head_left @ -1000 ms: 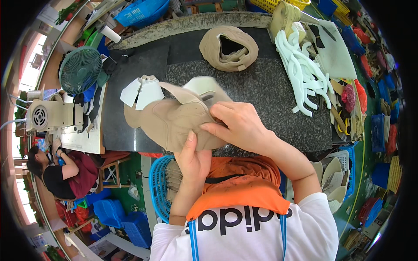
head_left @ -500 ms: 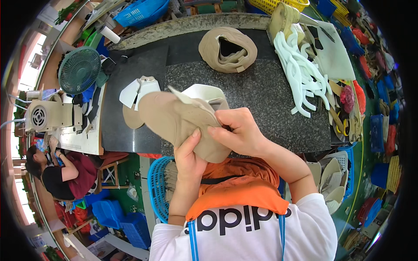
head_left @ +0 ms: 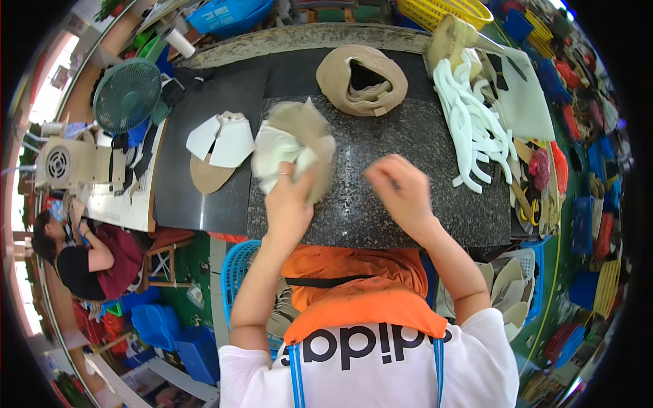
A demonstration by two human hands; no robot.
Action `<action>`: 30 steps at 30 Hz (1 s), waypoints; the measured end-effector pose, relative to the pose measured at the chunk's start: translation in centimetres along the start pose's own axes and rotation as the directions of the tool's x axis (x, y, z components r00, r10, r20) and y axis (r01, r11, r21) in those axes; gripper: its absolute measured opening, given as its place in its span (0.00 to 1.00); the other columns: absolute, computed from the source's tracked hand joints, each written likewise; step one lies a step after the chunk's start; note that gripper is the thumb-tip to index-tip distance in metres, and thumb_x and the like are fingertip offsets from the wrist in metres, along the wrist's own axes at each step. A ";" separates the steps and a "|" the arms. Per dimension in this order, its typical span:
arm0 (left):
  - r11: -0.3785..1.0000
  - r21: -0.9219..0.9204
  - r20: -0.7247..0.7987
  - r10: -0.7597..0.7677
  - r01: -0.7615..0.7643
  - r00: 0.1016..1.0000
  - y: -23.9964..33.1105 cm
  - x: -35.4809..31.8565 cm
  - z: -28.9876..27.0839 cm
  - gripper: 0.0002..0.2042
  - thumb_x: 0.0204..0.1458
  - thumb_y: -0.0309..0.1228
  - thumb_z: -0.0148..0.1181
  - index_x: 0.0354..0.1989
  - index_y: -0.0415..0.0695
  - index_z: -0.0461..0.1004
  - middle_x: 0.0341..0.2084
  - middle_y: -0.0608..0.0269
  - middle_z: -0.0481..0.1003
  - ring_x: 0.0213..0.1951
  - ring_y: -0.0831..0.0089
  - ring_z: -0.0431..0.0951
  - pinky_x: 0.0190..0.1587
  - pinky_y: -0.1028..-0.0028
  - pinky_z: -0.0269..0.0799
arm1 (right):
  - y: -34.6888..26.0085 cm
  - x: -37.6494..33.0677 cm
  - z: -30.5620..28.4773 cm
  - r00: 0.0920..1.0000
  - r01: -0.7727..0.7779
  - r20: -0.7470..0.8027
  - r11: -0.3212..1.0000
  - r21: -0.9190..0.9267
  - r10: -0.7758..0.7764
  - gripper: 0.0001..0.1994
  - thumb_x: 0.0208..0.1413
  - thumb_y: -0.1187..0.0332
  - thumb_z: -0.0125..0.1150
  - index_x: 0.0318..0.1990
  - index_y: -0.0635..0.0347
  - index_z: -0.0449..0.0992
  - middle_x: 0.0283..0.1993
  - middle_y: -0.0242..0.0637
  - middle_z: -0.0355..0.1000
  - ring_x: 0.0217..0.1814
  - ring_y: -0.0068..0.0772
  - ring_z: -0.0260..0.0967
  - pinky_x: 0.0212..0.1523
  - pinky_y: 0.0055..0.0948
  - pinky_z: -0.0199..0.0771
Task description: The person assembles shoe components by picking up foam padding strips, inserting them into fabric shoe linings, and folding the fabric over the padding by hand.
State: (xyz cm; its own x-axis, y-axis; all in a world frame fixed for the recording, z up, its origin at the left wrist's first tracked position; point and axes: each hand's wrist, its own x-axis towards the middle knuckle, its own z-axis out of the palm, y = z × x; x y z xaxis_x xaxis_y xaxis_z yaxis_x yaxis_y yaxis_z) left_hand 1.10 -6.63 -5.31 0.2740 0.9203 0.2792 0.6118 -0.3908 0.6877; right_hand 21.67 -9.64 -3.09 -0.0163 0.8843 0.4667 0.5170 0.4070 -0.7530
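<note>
My left hand grips a beige cap with white lining showing; both are smeared by motion above the dark stone slab. To its right, my right hand is apart from the cap, over the slab, with fingers curled in; whether anything is inside them is hidden. Left of the held cap lie white panels on a beige visor piece. A second beige cap rests near the far edge, its dark opening showing.
White curved strips are piled at the right beside a roll of pale tape. A green fan and a beige sewing machine stand left, near a seated person. A blue basket sits below the table edge.
The right hand has let go of the cap and moved right. The left hand has swung the cap up and turned it, so its white lining shows more.
</note>
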 end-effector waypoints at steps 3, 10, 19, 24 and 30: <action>0.817 0.448 0.325 0.229 -0.363 0.918 -1.0 -1.9 0.6 0.25 0.37 0.26 0.63 0.49 0.52 0.70 0.37 0.51 0.66 0.39 0.56 0.71 0.40 0.60 0.71 | -1.6 -1.0 -1.6 0.955 0.288 -0.088 0.955 0.073 -0.282 0.03 0.45 0.77 0.60 0.24 0.62 0.72 0.22 0.35 0.69 0.22 0.36 0.68 0.23 0.28 0.68; 0.896 0.333 0.241 0.219 -0.293 0.945 -3.9 -4.7 0.8 0.29 0.39 0.24 0.62 0.55 0.50 0.67 0.41 0.51 0.69 0.40 0.53 0.73 0.39 0.61 0.71 | -0.5 0.1 4.6 0.884 0.288 0.368 0.956 0.055 -0.287 0.22 0.41 0.72 0.63 0.48 0.60 0.66 0.45 0.43 0.70 0.47 0.46 0.68 0.49 0.40 0.68; 0.959 0.227 0.118 0.145 -0.169 0.982 -5.9 -5.0 0.6 0.17 0.42 0.20 0.54 0.43 0.45 0.70 0.32 0.53 0.75 0.31 0.54 0.75 0.34 0.62 0.72 | 4.8 -0.5 6.0 0.847 0.098 0.531 0.985 -0.143 -0.007 0.22 0.43 0.76 0.57 0.50 0.54 0.72 0.50 0.40 0.69 0.55 0.50 0.63 0.54 0.42 0.62; 0.891 0.267 0.155 0.338 -0.368 0.928 -6.0 -4.7 0.6 0.14 0.43 0.21 0.54 0.41 0.45 0.69 0.41 0.53 0.75 0.32 0.56 0.76 0.33 0.64 0.73 | 5.3 -0.5 6.3 0.810 0.437 0.498 0.885 -0.161 -0.310 0.20 0.44 0.76 0.55 0.48 0.50 0.75 0.51 0.32 0.70 0.58 0.42 0.61 0.55 0.43 0.61; 0.911 0.288 0.266 0.221 -0.296 0.938 -4.3 -5.0 -0.6 0.16 0.45 0.23 0.57 0.45 0.45 0.69 0.51 0.54 0.70 0.47 0.57 0.73 0.47 0.63 0.70 | 5.9 -0.9 5.4 0.744 0.511 0.556 0.852 -0.117 -0.370 0.14 0.47 0.72 0.52 0.42 0.51 0.77 0.48 0.27 0.70 0.56 0.39 0.62 0.56 0.43 0.61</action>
State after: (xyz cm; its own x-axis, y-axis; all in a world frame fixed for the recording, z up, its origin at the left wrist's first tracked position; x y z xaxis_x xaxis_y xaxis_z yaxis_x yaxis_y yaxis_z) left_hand -3.37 -9.56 -9.26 0.5894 0.7726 0.2357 0.6898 -0.6333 0.3508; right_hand 20.07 -6.84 -10.45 -0.6792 0.6350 0.3681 0.5320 0.7714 -0.3491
